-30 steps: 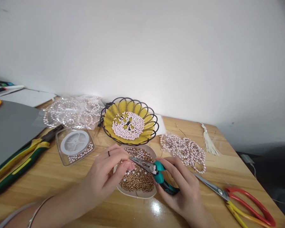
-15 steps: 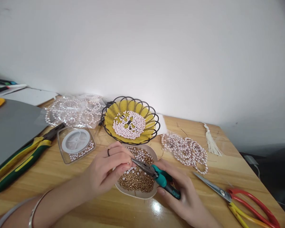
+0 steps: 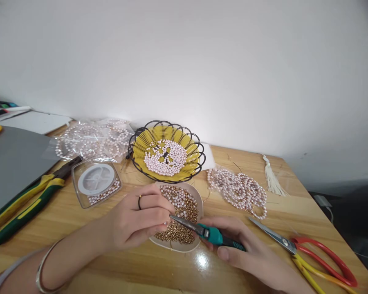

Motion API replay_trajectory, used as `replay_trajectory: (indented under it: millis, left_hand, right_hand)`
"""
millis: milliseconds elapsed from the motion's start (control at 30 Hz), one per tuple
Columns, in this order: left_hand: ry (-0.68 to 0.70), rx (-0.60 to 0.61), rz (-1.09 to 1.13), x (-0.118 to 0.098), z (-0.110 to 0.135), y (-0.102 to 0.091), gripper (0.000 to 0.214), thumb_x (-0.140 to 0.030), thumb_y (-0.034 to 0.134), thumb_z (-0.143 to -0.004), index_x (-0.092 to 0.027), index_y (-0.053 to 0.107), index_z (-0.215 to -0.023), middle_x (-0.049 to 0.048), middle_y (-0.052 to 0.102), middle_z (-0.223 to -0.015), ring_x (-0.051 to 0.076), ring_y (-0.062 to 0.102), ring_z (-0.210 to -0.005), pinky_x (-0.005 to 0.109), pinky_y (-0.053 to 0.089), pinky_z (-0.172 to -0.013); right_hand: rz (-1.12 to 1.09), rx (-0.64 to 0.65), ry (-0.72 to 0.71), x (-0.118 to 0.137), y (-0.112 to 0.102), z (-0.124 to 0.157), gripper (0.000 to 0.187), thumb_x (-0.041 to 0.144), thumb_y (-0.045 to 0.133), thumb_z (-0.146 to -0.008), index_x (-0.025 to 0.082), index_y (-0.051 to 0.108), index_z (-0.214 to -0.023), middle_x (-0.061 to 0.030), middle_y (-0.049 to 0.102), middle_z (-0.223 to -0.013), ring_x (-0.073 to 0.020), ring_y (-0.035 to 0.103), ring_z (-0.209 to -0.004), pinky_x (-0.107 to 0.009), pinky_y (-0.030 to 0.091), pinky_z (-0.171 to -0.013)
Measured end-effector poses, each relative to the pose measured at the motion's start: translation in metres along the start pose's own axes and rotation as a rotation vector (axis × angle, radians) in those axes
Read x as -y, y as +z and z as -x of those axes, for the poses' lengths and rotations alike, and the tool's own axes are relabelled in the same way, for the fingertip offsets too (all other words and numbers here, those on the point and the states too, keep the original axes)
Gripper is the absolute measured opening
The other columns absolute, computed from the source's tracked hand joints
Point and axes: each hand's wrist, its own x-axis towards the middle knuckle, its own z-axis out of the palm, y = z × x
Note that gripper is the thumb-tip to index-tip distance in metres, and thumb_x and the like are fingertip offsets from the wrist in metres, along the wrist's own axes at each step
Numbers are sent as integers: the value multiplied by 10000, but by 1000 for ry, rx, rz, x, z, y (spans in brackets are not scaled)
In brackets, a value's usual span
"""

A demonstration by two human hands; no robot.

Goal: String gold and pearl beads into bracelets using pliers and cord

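My right hand (image 3: 233,239) is wrapped round needle-nose pliers (image 3: 213,234) with teal and black handles. Their slim metal tip points left and meets the fingertips of my left hand (image 3: 147,214). Those fingers are pinched together over the left side of a shallow pale dish; whatever sits between them is too small and hidden to make out. In the dish (image 3: 199,192) lie gold beads (image 3: 176,233) and pinkish-white pearl beads (image 3: 176,196). A black ring and a bangle are on my left hand and wrist.
Behind the dish stands a yellow basket (image 3: 135,153) of pearl beads. Strung pearls (image 3: 237,190), a cream tassel (image 3: 272,179) and red-and-yellow scissors (image 3: 294,249) lie right. At left are a clear spool box (image 3: 76,196), green-yellow pliers (image 3: 33,200) and bagged pearl strands (image 3: 92,139).
The teal pliers have turned to lie flatter, and my right hand has shifted slightly right with them. My left hand stays pinched at their tip. The whole view has shifted a little.
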Motion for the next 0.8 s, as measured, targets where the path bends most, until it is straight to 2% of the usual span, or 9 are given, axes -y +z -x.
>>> replay_trajectory:
  millis: [100, 200, 333, 500, 600, 733, 800]
  left_hand:
    - [-27, 9, 22, -2, -2, 0, 274, -215, 377, -1095, -184, 609, -953, 69, 757, -799, 185, 712, -755, 344, 559, -751]
    - [-143, -18, 84, -6, -4, 2, 303, -254, 377, -1104, -181, 612, -927, 52, 730, -789, 166, 688, -762, 304, 551, -756]
    - [-260, -108, 137, -8, -1, 7, 300, -303, 430, -1095, -171, 654, -945, 40, 715, -803, 148, 666, -779, 250, 543, -733]
    - [-373, -140, 92, -7, 2, 7, 142, -166, 560, -1021, -174, 682, -950, 17, 752, -829, 134, 685, -779, 228, 543, -733]
    - [-430, -166, 71, -8, 1, 8, 119, -120, 604, -975, -174, 686, -910, 15, 756, -816, 137, 681, -759, 234, 542, -722]
    - [-460, -212, 72, -10, 2, 12, 134, -80, 608, -944, -175, 673, -875, 7, 738, -802, 128, 672, -768, 225, 533, -733]
    - [-479, -214, 82, -10, 2, 13, 147, -69, 600, -939, -178, 669, -868, 2, 724, -801, 123, 663, -768, 222, 525, -733]
  right_hand:
    - [-353, 213, 207, 4, -5, -6, 370, 468, 677, -943, 255, 721, -1242, -85, 799, -924, -233, 772, -785, -372, 658, -647]
    - [-443, 250, 279, 5, -4, -11, 418, 556, 672, -922, 246, 751, -1192, -89, 795, -941, -238, 764, -828, -408, 656, -725]
    - [-405, 139, 228, -4, 0, -8, 344, 462, 697, -934, 290, 731, -1230, -67, 800, -940, -225, 773, -849, -415, 660, -763]
    - [-298, 14, 194, -8, 0, -5, 359, 372, 741, -912, 281, 715, -1259, -99, 798, -1108, -267, 781, -979, -455, 658, -852]
    - [-238, -23, 200, -5, 2, -6, 357, 352, 772, -886, 305, 730, -1238, -83, 788, -1161, -254, 776, -1026, -399, 650, -885]
    - [-132, -111, 62, -7, 8, -7, 454, 277, 796, -861, 406, 693, -1284, -38, 775, -1200, -219, 767, -1068, -317, 644, -877]
    - [-52, -156, 7, -8, 11, -7, 485, 272, 800, -852, 416, 682, -1299, -39, 769, -1214, -225, 759, -1090, -311, 644, -874]
